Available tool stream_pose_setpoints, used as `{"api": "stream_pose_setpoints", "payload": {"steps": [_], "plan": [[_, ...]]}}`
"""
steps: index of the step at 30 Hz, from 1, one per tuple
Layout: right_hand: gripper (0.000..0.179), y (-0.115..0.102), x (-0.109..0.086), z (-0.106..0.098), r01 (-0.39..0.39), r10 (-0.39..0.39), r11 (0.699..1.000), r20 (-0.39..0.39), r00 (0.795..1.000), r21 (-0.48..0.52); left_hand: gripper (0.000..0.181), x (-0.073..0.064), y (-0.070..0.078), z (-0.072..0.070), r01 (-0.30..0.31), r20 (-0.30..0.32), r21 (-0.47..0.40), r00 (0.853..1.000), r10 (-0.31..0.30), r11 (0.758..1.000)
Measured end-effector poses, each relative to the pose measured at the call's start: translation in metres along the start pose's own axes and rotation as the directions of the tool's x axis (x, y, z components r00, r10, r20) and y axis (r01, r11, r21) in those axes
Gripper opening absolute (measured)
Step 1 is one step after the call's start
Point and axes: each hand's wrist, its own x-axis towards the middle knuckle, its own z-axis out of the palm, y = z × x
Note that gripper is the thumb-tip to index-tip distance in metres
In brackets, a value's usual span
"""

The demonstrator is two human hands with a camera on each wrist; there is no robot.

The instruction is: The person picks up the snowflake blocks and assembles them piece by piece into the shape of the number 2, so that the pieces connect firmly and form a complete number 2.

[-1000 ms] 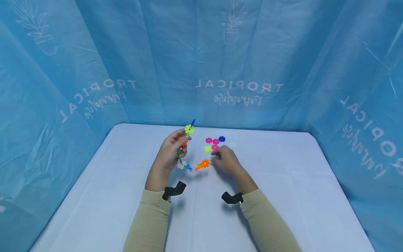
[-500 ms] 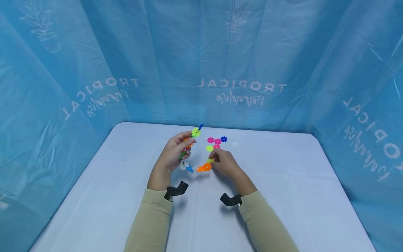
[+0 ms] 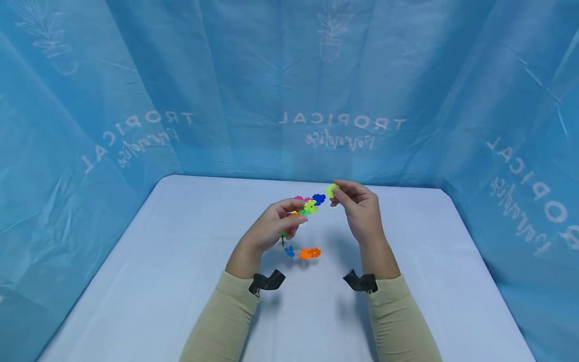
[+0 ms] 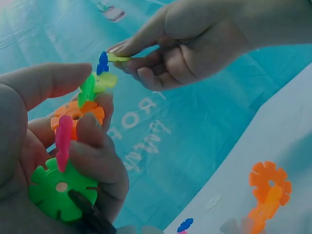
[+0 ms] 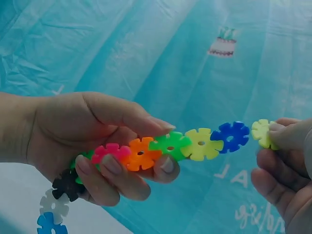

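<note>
My left hand [image 3: 271,226] holds a chain of interlocked flower-shaped plastic discs [image 5: 141,153], its fingers curled round the middle. In the right wrist view, the chain's upper end runs through a green disc [image 5: 170,146] and a yellow one to a blue disc [image 5: 230,137]. Between right thumb and fingers is pinched a loose yellow-green disc [image 5: 262,132], a small gap away from the blue one. That right hand [image 3: 362,211] is raised right of the chain. Below the left hand, the chain's other end hangs with black, white, blue and orange discs [image 3: 310,253].
Loose discs, including a pink one [image 3: 299,198] and a white one [image 3: 333,207], lie toward the back of the white-covered table [image 3: 420,261]. Blue printed curtains [image 3: 244,100] enclose the back and sides.
The right hand has picked up the yellow-green disc from the table and lifted it up and right. The left hand has moved right with the chain, which now partly covers the loose discs.
</note>
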Motion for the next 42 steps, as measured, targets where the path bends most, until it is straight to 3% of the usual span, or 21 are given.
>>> {"api": "stream_pose_setpoints", "payload": {"steps": [10,21,24,29,36,42], "plan": [[0.023,-0.011,-0.004,0.004,0.058,-0.043,0.984,0.09,0.995,-0.171,0.04,-0.004,0.002,0.0,-0.056,0.047,0.056,0.997,0.054,0.997],[0.028,-0.017,-0.007,0.016,0.197,-0.162,0.965,0.2,0.966,-0.173,0.046,-0.005,0.01,0.007,-0.108,0.131,0.139,0.987,0.089,0.984],[0.028,-0.024,-0.009,0.024,0.239,-0.198,0.955,0.221,0.955,-0.177,0.043,-0.006,0.011,0.01,-0.141,0.12,0.161,0.985,0.122,0.977],[0.026,-0.035,-0.012,0.032,0.292,-0.25,0.939,0.227,0.941,-0.178,0.045,-0.007,0.014,0.013,-0.165,0.051,0.241,0.986,0.157,0.956],[0.029,-0.026,-0.011,0.031,0.264,-0.225,0.949,0.213,0.951,-0.172,0.044,-0.009,0.016,0.014,-0.195,0.051,0.324,0.981,0.189,0.926],[0.023,-0.021,-0.011,0.027,0.247,-0.199,0.948,0.231,0.952,-0.201,0.047,-0.007,0.014,0.016,-0.172,0.052,0.361,0.985,0.165,0.917]]}}
